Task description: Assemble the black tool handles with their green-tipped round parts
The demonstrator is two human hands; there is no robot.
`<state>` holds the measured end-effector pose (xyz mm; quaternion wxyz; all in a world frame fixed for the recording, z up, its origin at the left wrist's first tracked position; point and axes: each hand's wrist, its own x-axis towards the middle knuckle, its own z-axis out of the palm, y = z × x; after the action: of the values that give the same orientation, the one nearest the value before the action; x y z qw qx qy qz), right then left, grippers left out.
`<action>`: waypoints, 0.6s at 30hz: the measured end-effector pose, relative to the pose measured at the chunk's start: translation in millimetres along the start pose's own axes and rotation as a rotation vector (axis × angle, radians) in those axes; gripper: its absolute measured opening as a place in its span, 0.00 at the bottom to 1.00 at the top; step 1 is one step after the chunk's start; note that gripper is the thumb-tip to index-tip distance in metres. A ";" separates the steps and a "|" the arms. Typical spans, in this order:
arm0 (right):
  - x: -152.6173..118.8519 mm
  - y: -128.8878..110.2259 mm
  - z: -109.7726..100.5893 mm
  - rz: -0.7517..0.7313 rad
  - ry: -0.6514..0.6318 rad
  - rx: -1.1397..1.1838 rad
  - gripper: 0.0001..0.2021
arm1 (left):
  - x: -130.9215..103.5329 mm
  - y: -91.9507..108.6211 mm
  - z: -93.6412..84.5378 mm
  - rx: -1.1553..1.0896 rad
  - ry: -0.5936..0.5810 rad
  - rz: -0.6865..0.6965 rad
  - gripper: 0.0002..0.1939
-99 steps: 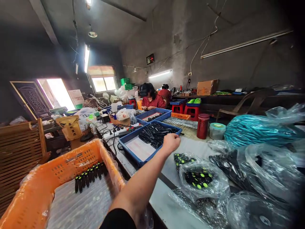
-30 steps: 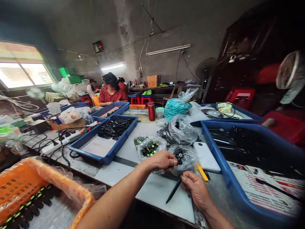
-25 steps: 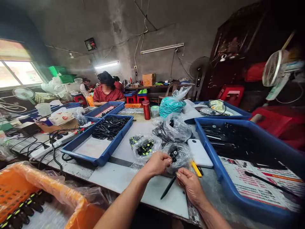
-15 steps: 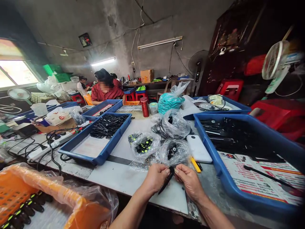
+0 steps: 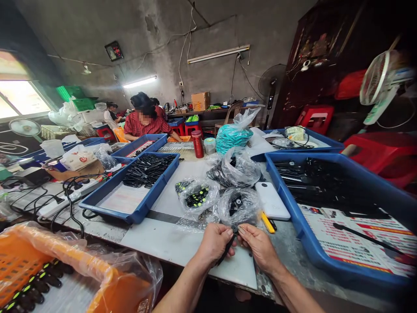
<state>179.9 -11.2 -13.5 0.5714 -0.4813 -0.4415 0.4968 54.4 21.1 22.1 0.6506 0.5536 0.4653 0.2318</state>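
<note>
My left hand (image 5: pixel 213 242) is closed round a slim black plastic piece (image 5: pixel 225 253), which slants down toward me over the white board (image 5: pixel 182 243). At the piece's upper end, my right hand (image 5: pixel 259 246) pinches with thumb and forefinger; whether a smaller part is between those fingertips is hidden. Just beyond the fingers, an open clear bag (image 5: pixel 224 209) contains black round-ended parts. Beside it on the left stands another bag (image 5: pixel 213 195) of black parts with yellow-green dots. Small metal bits (image 5: pixel 205 216) lie between the bags.
A blue tray (image 5: pixel 295 213) of long black pieces is at right, another blue tray (image 5: pixel 143 213) at left. An orange basket (image 5: pixel 109 271) fills the lower left. Nearby lie a yellow cutter (image 5: pixel 267 222) and a white device (image 5: pixel 272 202). A person in red (image 5: pixel 146 126) sits across.
Both hands stay together at the black piece, with its upper end turned slightly and more of the right fingers showing beneath. The person across has stretched an arm out to the side.
</note>
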 end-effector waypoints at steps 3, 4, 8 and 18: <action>-1.2 2.0 0.7 -0.004 -0.007 -0.017 0.20 | 0.6 -2.5 0.1 0.034 0.018 0.001 0.12; -1.6 3.0 1.1 -0.008 -0.008 -0.022 0.20 | 0.9 -3.4 0.0 0.046 0.025 0.003 0.12; -2.7 6.7 2.4 -0.027 -0.002 -0.050 0.21 | 2.3 -7.4 -0.9 0.106 0.048 0.024 0.11; -0.2 -2.6 1.9 -0.046 0.048 -0.126 0.17 | -4.7 -9.7 5.4 0.317 0.122 0.168 0.13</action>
<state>178.4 -11.3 -10.6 0.5616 -0.5179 -0.4691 0.4431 54.8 11.8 14.3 0.5041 0.6711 0.4868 0.2419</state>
